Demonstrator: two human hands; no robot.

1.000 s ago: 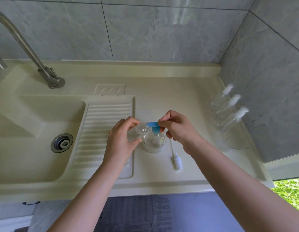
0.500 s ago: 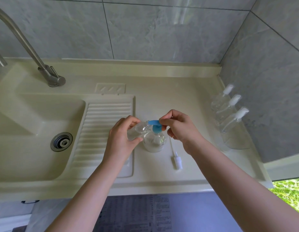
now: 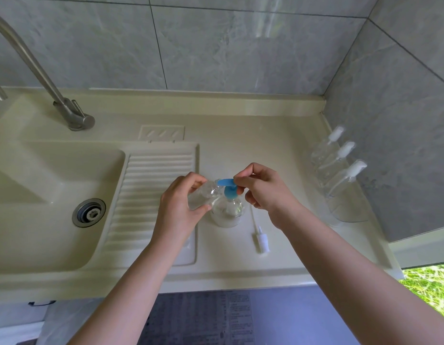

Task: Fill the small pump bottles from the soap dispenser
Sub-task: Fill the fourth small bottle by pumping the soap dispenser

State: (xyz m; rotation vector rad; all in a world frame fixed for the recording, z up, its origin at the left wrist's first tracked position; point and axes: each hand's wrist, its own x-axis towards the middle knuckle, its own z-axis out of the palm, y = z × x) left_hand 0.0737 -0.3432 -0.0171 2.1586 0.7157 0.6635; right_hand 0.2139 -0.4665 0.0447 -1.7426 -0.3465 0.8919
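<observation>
Illegible print on floor sheet

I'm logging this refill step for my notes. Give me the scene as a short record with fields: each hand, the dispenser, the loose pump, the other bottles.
left hand: grips a small clear bottle, tilted with its open neck at the dispenser's nozzle
right hand: fingers pinch the blue pump head
soap dispenser: clear, stands upright on the counter beside the ribbed drainboard
loose pump: white, lies on the counter right of the dispenser
other bottles: three with white pumps on, along the right wall
sink: left, with faucet
</observation>
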